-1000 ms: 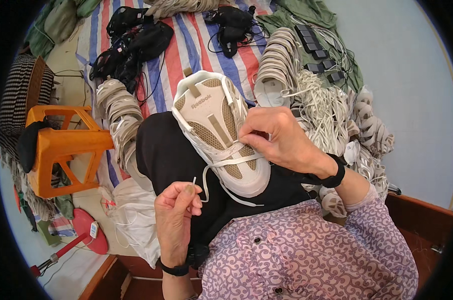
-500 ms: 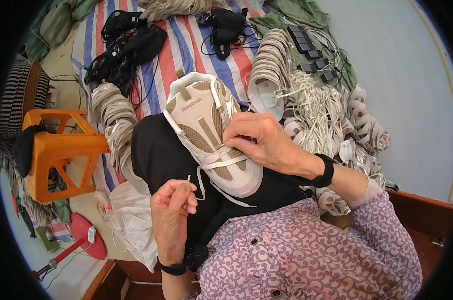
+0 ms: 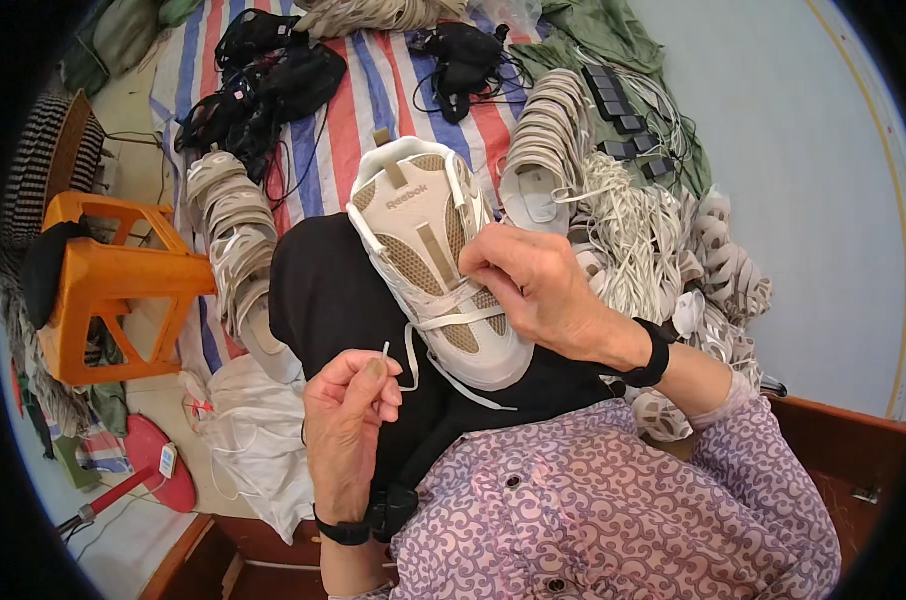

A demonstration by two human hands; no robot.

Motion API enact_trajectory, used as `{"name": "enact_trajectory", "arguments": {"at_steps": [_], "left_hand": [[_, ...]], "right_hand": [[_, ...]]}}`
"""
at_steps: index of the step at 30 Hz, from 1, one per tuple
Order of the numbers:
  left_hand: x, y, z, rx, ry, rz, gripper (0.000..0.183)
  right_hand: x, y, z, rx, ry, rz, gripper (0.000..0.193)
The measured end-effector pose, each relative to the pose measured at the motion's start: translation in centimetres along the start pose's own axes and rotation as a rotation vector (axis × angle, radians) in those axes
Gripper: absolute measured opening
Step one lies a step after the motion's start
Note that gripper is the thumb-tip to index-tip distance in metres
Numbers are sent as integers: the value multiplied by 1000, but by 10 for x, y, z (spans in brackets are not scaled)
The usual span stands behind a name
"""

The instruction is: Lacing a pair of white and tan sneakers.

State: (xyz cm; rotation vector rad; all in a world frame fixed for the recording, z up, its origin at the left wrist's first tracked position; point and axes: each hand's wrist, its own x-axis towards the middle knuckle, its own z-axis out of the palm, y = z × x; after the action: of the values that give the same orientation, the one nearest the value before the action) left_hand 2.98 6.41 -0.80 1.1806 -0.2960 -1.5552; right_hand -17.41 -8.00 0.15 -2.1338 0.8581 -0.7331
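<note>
A beige and tan shoe upper (image 3: 413, 220) rests across my black-trousered lap, its toe pointing toward me. White lace crosses the lower part of its front. Between thumb and fingers my left hand (image 3: 348, 410) pinches a white shoelace (image 3: 411, 360) near its stiff tip, which sticks up above the fingertips. On the shoe's right edge, at the eyelets, the fingers of my right hand (image 3: 538, 285) are pinched together. What they grip there is hidden behind the fingers. Another lace end lies loose below the toe.
Rows of nested shoe uppers lie to the left (image 3: 235, 240) and right (image 3: 553, 130). A heap of white laces (image 3: 628, 240) sits right, beside more uppers. An orange stool (image 3: 123, 285) stands at left, near a white cloth bag (image 3: 258, 430). Black cloth bundles (image 3: 288, 85) lie on striped sheeting.
The view has shifted slightly. Both hands keep nearly the same places on the lace and the shoe's right edge.
</note>
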Motion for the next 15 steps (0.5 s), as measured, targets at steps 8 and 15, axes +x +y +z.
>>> {"name": "enact_trajectory", "arguments": {"at_steps": [8,15], "left_hand": [[2,-1,3,-3,-3,15,18],[3,-2,5,3,11,26,18]], "right_hand": [[1,7,7,33,-53,-124,17],[3,8,13,-11,-20,-176,19]]}}
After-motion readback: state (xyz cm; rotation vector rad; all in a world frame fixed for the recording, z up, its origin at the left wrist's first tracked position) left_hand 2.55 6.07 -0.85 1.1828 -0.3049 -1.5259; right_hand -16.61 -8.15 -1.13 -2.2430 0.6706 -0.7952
